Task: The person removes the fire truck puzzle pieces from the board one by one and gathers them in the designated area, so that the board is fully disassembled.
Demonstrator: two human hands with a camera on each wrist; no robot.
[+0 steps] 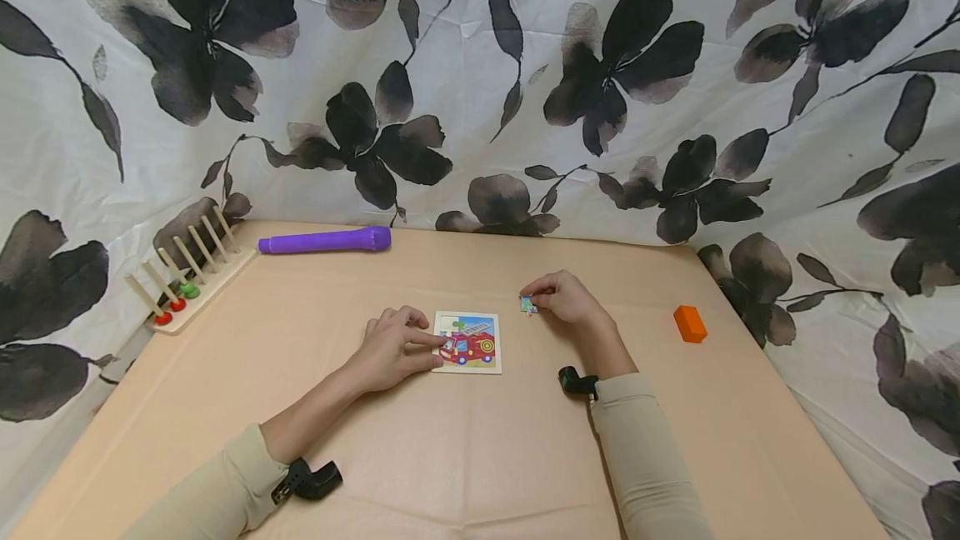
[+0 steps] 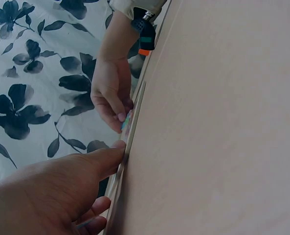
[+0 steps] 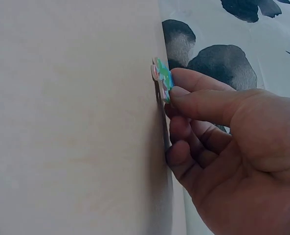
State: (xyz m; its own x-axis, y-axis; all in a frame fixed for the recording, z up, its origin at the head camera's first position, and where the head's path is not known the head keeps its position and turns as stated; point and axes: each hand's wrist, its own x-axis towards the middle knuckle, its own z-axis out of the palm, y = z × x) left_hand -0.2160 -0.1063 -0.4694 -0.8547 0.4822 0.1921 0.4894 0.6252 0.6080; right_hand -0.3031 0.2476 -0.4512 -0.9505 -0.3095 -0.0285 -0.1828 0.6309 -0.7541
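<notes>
A small square jigsaw puzzle [image 1: 480,348] with a red fire truck picture and a pale frame lies flat in the middle of the table. On its left side rests my left hand [image 1: 393,348], the extended fingers and thumb touching the frame and picture. To the right of the puzzle, my right hand [image 1: 567,298] pinches a small puzzle piece [image 1: 528,305] between thumb and index finger. That piece [image 3: 163,81] shows green, blue and pink in the right wrist view, tilted on edge close to the table surface. The left wrist view shows the puzzle almost edge-on.
A wooden peg stand [image 1: 206,294] with red and green beads stands at the far left. Beside it, a purple tube-shaped object [image 1: 325,240] lies along the back edge. An orange block [image 1: 690,323] sits at the right. Floral cloth [image 1: 480,107] hangs behind the table.
</notes>
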